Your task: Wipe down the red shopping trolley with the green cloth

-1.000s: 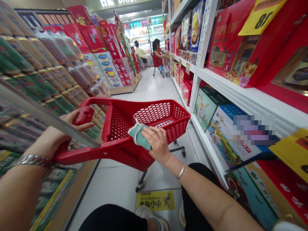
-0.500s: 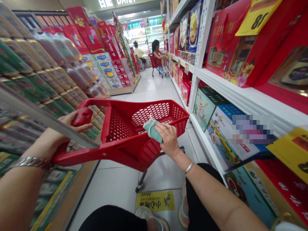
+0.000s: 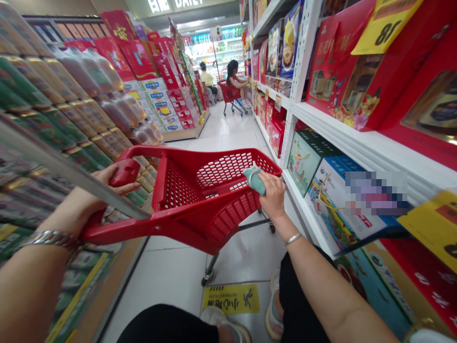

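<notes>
My left hand (image 3: 110,185) wraps the red handle (image 3: 124,172) of a red plastic shopping trolley. The trolley's mesh basket (image 3: 200,190) stands in front of me and holds no goods that I can see. My right hand (image 3: 273,195) is at the basket's far right corner, pressing a folded teal cloth (image 3: 254,180) with a white edge against the rim. The fingers cover part of the cloth. A silver bracelet circles each wrist.
White shelves of boxed gift sets (image 3: 321,176) line the right side close to my arm. Stacked cans and bottled drinks (image 3: 53,105) fill the left side. Down the tiled aisle, one person sits in a red trolley (image 3: 232,93), and another (image 3: 207,76) sits beyond. A yellow floor sticker (image 3: 232,298) lies below.
My right hand has slid to the right and forward along the basket, carrying the teal cloth from mid-basket to its far right corner. My left hand stays on the handle.
</notes>
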### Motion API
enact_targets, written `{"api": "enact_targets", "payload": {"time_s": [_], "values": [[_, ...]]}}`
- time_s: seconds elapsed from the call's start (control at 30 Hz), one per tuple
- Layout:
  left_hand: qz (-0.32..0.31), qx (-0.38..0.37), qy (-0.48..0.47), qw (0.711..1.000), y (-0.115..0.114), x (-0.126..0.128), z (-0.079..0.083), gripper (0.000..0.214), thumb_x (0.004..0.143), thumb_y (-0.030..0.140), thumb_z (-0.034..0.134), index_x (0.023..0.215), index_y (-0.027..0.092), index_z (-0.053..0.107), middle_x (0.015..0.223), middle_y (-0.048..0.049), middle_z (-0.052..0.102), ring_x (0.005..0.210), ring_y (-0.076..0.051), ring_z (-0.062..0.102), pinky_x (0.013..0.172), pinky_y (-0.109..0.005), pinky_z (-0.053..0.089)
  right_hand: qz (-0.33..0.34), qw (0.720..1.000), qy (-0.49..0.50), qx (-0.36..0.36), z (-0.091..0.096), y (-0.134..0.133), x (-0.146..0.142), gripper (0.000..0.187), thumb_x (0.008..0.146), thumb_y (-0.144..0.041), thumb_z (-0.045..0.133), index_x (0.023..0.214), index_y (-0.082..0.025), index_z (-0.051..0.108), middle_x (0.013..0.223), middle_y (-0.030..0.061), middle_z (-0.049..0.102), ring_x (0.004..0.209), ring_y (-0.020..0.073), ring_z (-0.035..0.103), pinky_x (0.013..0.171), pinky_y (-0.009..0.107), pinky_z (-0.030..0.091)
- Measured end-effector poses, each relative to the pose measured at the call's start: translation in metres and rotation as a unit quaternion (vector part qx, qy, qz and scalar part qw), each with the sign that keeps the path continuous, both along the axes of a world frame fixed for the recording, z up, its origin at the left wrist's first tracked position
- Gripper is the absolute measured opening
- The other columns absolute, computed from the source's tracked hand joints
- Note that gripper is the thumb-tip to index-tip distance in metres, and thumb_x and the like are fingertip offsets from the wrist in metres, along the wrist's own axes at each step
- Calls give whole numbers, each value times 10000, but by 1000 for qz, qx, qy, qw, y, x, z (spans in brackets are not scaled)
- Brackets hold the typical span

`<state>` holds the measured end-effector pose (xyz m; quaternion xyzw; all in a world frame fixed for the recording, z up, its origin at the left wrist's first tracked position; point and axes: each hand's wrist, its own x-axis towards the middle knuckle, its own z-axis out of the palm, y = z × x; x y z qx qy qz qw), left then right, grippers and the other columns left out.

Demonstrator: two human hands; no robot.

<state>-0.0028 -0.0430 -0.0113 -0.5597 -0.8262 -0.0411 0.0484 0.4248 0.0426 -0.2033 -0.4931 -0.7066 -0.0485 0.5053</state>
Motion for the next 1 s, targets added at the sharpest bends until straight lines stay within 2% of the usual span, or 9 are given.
{"api": "enact_targets", "payload": {"time_s": [0.13,0.3,0.5,0.63,0.77,0.87,1.0], "values": [[8,-9,-13,1000,0,2,1,948,734,756,515,1477,182,383,1184,-165,636,994,-301,651,894,-390,528,-31,999,10,-37,-1,8,11,560,741,-27,492,1238,-222,663,1298,81,688,1173,252,551,998,402,372],[7,-8,-9,1000,1,1,1,963,729,750,533,1482,170,381,1207,-175,634,1009,-306,649,907,-396,528,-23,999,24,-8,-1,8,9,566,750,-34,475,1249,-224,664,1265,82,701,1171,251,559,1009,411,393],[6,-10,-15,1000,1,-6,-1,984,719,765,527,1487,171,367,1211,-178,626,1011,-315,651,893,-387,527,70,995,14,64,10,-21,-28,485,826,-65,464,1238,-221,668,1279,70,701,1184,233,572,1024,408,400],[5,-9,-3,1000,3,-9,-4,1012,701,801,496,1467,148,390,1209,-186,625,1013,-328,645,896,-402,525,153,985,-18,81,22,-48,-58,427,887,-116,487,1258,-240,656,1296,59,695,1227,231,556,1037,415,390],[24,1,17,1000,6,-11,-9,1006,687,812,483,1442,151,421,1198,-184,631,1028,-334,636,929,-425,515,218,971,-16,92,30,-69,-80,418,891,-125,516,1266,-252,648,1299,43,698,1248,220,548,1068,420,366],[25,4,23,999,6,-11,-11,968,694,804,489,1422,168,448,1175,-163,642,999,-311,636,908,-400,524,240,966,-26,90,31,-76,-90,419,882,-132,550,1275,-247,640,1326,40,685,1268,219,532,1084,420,349],[24,9,20,999,5,-8,-9,927,714,771,508,1415,166,461,1140,-147,645,959,-286,631,885,-380,522,235,967,-24,96,29,-76,-92,430,879,-107,547,1280,-233,634,1343,43,674,1281,219,517,1083,410,346]]}}
